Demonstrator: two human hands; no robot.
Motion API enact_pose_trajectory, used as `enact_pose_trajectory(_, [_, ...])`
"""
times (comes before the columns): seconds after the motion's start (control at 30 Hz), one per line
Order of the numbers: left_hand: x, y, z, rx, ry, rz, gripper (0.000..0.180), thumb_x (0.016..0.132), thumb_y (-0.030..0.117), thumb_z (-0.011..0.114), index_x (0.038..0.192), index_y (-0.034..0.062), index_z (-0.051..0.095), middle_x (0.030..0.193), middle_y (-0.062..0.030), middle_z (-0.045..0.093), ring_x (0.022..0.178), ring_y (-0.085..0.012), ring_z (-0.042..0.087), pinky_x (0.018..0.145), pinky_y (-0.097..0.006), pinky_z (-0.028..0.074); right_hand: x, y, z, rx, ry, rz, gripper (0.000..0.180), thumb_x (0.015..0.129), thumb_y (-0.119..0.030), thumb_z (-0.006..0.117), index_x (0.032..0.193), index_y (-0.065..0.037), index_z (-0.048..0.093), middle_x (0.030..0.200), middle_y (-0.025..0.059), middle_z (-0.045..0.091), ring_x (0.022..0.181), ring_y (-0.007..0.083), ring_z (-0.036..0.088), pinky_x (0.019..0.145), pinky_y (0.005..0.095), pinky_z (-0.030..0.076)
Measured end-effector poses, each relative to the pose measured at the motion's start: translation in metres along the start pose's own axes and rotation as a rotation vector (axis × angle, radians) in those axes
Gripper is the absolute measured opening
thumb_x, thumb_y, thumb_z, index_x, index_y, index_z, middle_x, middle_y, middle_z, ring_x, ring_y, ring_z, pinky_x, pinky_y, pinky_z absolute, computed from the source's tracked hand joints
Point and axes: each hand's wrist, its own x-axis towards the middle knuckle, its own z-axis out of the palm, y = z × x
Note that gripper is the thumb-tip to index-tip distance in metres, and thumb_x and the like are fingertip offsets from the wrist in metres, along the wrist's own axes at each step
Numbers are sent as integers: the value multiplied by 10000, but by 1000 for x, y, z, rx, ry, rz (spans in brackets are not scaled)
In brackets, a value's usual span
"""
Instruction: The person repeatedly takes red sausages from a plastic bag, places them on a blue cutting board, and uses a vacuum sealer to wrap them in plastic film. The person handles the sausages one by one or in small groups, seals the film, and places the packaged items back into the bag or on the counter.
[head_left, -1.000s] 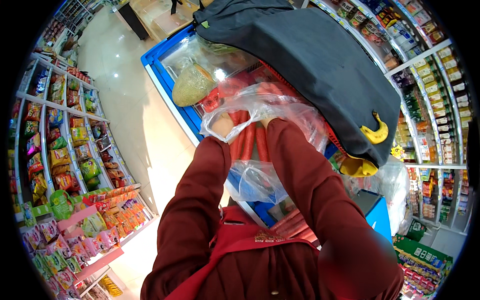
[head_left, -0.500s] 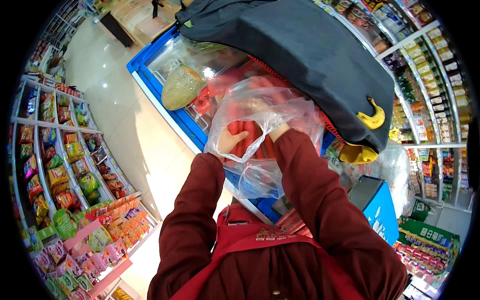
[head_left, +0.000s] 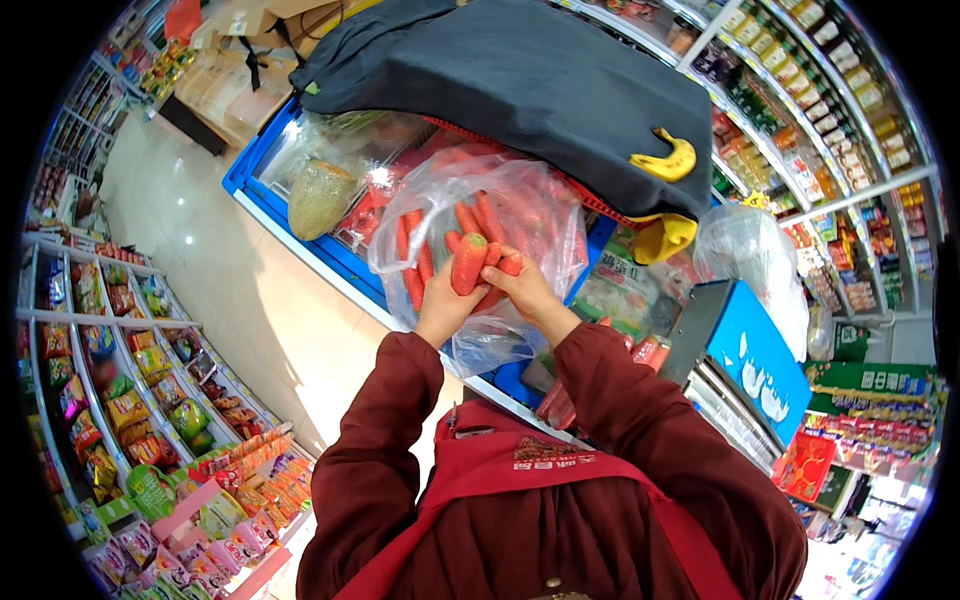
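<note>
My left hand [head_left: 443, 305] grips the rim of a clear plastic bag [head_left: 530, 215] and a stubby orange carrot [head_left: 468, 262] held upright at the bag's mouth. My right hand [head_left: 528, 288] holds the other side of the bag's rim, with a second carrot end [head_left: 510, 265] at its fingertips. Several more carrots [head_left: 412, 255] lie inside the bag. Both hands are close together in front of my chest, above the edge of a blue display case [head_left: 335, 255].
A dark grey cloth [head_left: 520, 80] covers the far part of the case, with a yellow banana [head_left: 668, 162] on it. A pale green melon [head_left: 318, 198] sits in a bag at the left. Snack shelves [head_left: 120, 370] line the left aisle; a blue scale [head_left: 755, 355] stands right.
The left hand has come out of the bag and now holds a carrot up at its mouth. Both hands and the bag have shifted slightly toward me.
</note>
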Motion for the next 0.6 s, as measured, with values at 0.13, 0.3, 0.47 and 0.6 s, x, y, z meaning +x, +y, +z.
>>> enact_pose_trajectory(0.13, [-2, 70, 17, 7, -32, 101, 464, 717, 125, 718, 1140, 43, 545, 948, -136, 661, 903, -243, 649, 792, -324, 489, -40, -63, 3, -137, -38, -173, 340, 828, -117, 665, 1141, -28, 568, 1030, 15, 604, 937, 109, 556, 836, 263, 453])
enact_pose_trajectory(0.3, [5, 131, 50, -15, 8, 133, 397, 715, 93, 723, 1065, 19, 551, 959, -107, 648, 874, -189, 625, 767, -318, 484, -97, -156, -10, -71, 137, -521, 272, 884, -182, 594, 1098, -14, 575, 961, 74, 642, 901, 152, 595, 814, 300, 470])
enact_pose_trajectory(0.47, [13, 111, 93, 676, 54, 234, 333, 711, 155, 701, 961, 30, 520, 854, -237, 630, 830, -424, 600, 692, -469, 478, -233, -247, -98, 572, 291, -532, 332, 893, -369, 579, 801, -61, 495, 727, 80, 579, 804, 250, 594, 742, 394, 508])
enact_pose_trajectory(0.6, [4, -6, 111, 1054, -46, 196, 322, 735, 172, 655, 998, 54, 510, 775, -237, 630, 716, -428, 609, 638, -518, 476, -325, -247, -156, 635, 411, -413, 412, 859, -460, 595, 786, -73, 475, 651, 61, 509, 677, 221, 532, 611, 342, 471])
